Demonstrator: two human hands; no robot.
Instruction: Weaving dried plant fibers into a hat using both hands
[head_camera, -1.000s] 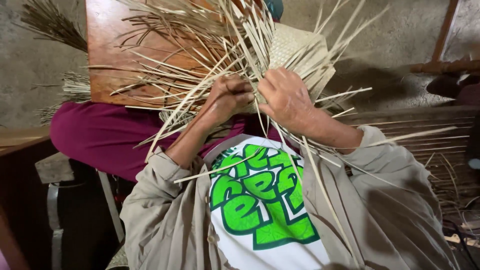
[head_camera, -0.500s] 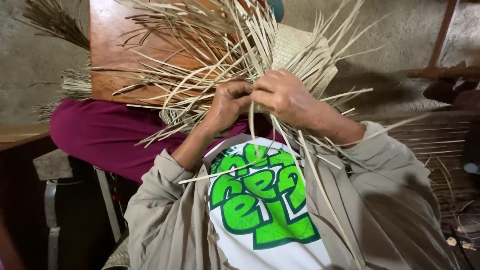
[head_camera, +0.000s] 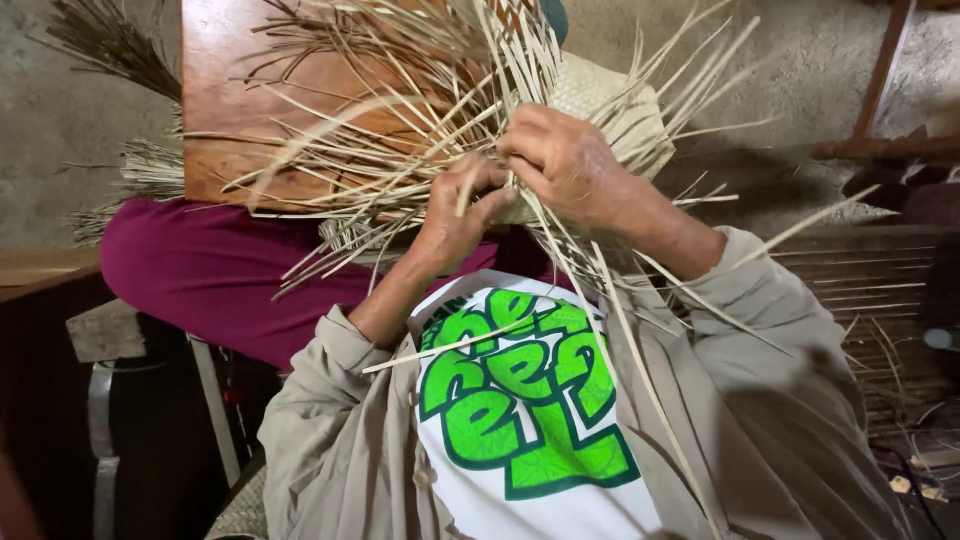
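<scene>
A half-woven piece of pale straw (head_camera: 600, 100) sits in front of my chest, with many loose strips (head_camera: 400, 130) fanning out to the left and upward. My left hand (head_camera: 455, 215) pinches a few of these strips just below the woven edge. My right hand (head_camera: 565, 160) lies curled over the woven part and grips strips against it. The two hands touch at the fingertips. Long strips hang down over my beige shirt and the white front with a green print (head_camera: 520, 400).
A reddish wooden board (head_camera: 230, 110) lies behind the straw. Magenta cloth (head_camera: 220, 270) covers my lap at left. More straw bundles (head_camera: 110, 50) rest on the grey floor. A woven mat (head_camera: 870, 290) and a wooden frame (head_camera: 880, 100) are at right.
Both hands have shifted slightly up and right along the woven edge, the left fingers closing on new strips. The straw fan moved with them.
</scene>
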